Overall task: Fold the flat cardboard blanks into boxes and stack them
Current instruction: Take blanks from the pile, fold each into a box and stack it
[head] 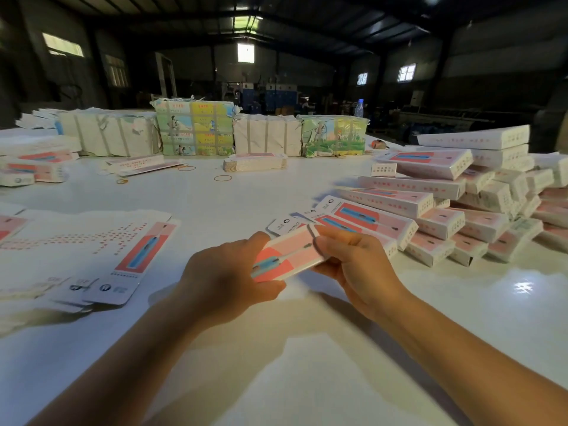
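Both hands are gripping a slim pink-and-white cardboard box [287,256] above the white table [215,204]: the left hand [227,279] is curling round its near end, the right hand [353,256] is pinching the far end, probably closing that flap. Finished boxes [445,210] are piling up on the right within reach, flat printed blanks [123,256] lying on the left. The printing is too small to read.

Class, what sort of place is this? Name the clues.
Probably a warehouse or packing workshop: a dim hall with a steel roof, strapped bundles on a long white table, and a pile of folded boxes.
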Action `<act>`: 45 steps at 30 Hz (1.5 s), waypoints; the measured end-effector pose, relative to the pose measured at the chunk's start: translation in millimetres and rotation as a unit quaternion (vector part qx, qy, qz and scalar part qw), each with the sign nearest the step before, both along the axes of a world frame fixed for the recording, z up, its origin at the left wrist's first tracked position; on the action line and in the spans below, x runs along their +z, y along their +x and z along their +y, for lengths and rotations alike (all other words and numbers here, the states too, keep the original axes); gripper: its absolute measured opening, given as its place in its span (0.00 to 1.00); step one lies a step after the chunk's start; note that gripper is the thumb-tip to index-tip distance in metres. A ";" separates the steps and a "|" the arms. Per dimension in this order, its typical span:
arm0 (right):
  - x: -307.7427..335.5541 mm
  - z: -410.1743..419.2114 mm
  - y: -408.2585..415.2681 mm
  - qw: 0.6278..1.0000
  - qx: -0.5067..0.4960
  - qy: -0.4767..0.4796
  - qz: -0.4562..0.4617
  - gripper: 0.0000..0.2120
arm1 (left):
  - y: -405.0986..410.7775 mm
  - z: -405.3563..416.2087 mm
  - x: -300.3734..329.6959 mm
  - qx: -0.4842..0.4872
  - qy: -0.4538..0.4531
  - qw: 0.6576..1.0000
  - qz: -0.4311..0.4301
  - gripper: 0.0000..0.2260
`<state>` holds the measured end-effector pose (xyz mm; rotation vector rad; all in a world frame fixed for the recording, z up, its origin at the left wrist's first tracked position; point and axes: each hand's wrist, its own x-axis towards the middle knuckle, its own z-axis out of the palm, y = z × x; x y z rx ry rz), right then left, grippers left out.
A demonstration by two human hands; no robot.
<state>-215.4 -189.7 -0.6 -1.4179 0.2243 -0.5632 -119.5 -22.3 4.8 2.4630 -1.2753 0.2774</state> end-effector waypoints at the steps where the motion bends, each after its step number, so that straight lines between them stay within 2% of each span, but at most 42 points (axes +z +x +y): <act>1: -0.6 -0.8 0.1 1.000 -0.005 0.005 -0.005 0.18 | 0.6 0.6 0.2 -0.003 -0.006 1.000 0.004 0.24; 4: 0.4 -2.6 0.3 1.000 -0.021 0.014 -0.019 0.16 | 2.0 1.1 -0.2 -0.015 -0.017 1.000 0.004 0.23; 6: -0.5 -2.9 -0.4 0.999 -0.024 -0.004 -0.024 0.17 | 0.8 0.9 -0.6 -0.018 -0.012 1.000 -0.004 0.27; 8: -0.3 -0.1 -2.8 0.998 -0.039 -0.050 -0.023 0.19 | -0.6 0.7 -0.8 -0.019 -0.014 1.000 -0.014 0.29; 12: -2.2 1.2 -4.0 0.984 -0.099 -0.146 0.003 0.19 | -2.5 0.2 2.4 -0.012 -0.002 0.999 -0.035 0.25; 15: -2.1 3.2 -4.1 0.970 -0.135 -0.202 0.014 0.26 | -5.6 -3.0 1.5 0.003 0.027 0.996 -0.088 0.26; 21: -8.2 15.0 -6.1 0.928 -0.138 -0.345 0.002 0.18 | -11.1 -5.6 2.5 0.011 0.014 0.996 -0.090 0.32; 24: -6.2 16.3 -9.9 0.892 -0.127 -0.432 0.020 0.11 | -10.6 -3.2 2.8 0.013 0.009 0.997 -0.078 0.31; 26: -5.3 14.7 -11.5 0.879 -0.121 -0.460 0.031 0.07 | -9.6 -3.4 1.3 0.011 0.006 0.997 -0.076 0.30; 29: -5.1 17.2 -13.4 0.878 -0.117 -0.463 0.019 0.03 | -7.0 -2.7 0.7 0.014 -0.001 0.998 -0.069 0.31; 34: -6.4 23.9 -10.4 0.903 -0.041 -0.425 0.046 0.15 | 9.0 5.9 0.8 -0.014 -0.022 0.998 -0.063 0.23; 36: -6.1 21.4 -8.8 0.904 -0.018 -0.424 0.051 0.23 | 13.9 11.0 2.2 -0.021 -0.026 0.999 -0.003 0.19; 37: -5.0 19.2 -9.0 0.895 -0.009 -0.443 0.056 0.29 | 14.7 11.4 3.5 -0.021 -0.017 0.999 0.023 0.19; 39: -3.5 14.3 -9.2 0.854 0.007 -0.518 0.043 0.37 | 17.3 14.7 0.8 -0.023 0.009 0.999 0.022 0.20; 42: 0.1 4.7 -10.1 0.774 -0.008 -0.633 0.019 0.31 | 20.2 17.5 -1.3 -0.021 -0.001 0.999 0.030 0.27; 44: 8.4 -6.9 -9.7 0.729 -0.065 -0.681 0.021 0.25 | 19.2 13.3 -0.9 -0.010 -0.027 0.995 -0.093 0.33; 45: 17.6 -16.8 -8.3 0.725 -0.104 -0.681 0.018 0.23 | 17.4 9.6 -0.1 0.006 -0.037 0.984 -0.172 0.34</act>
